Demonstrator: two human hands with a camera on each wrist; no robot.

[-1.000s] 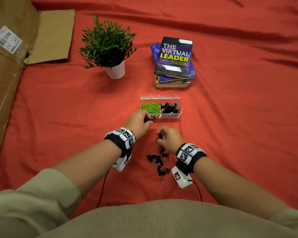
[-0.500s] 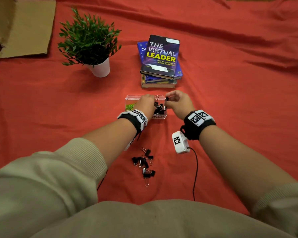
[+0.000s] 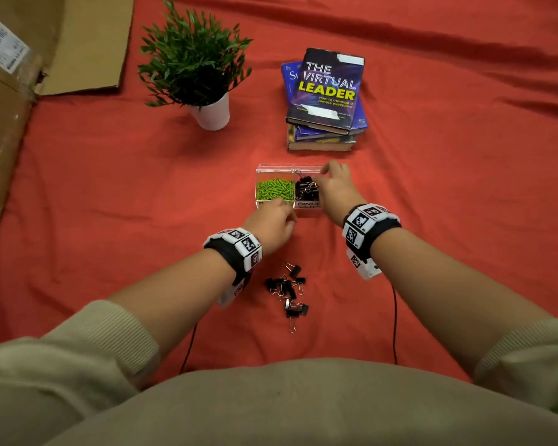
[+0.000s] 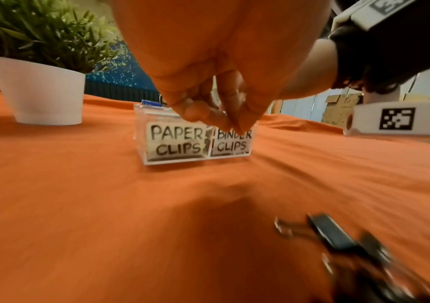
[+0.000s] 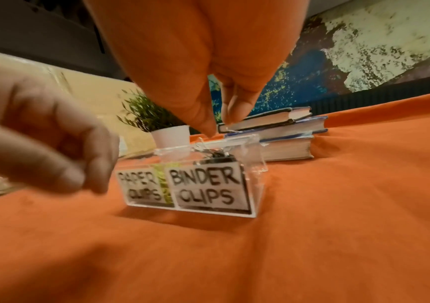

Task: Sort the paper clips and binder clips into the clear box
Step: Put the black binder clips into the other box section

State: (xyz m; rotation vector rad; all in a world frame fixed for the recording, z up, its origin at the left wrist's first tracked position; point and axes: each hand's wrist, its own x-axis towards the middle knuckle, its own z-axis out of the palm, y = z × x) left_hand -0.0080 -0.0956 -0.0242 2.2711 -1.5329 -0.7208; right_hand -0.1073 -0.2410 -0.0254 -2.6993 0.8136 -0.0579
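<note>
Two hands [image 3: 303,204] at clear box [image 3: 273,170] near edge, loose binder clips [image 3: 289,289] behind

open cloth [image 3: 448,220] right of the box [image 3: 273,170] and left of it – wide room. behind the box: books [image 3: 327,91] and plant [image 3: 203,72] block. loose clips [image 3: 287,289] lie on the near side, between the forearms.
</note>
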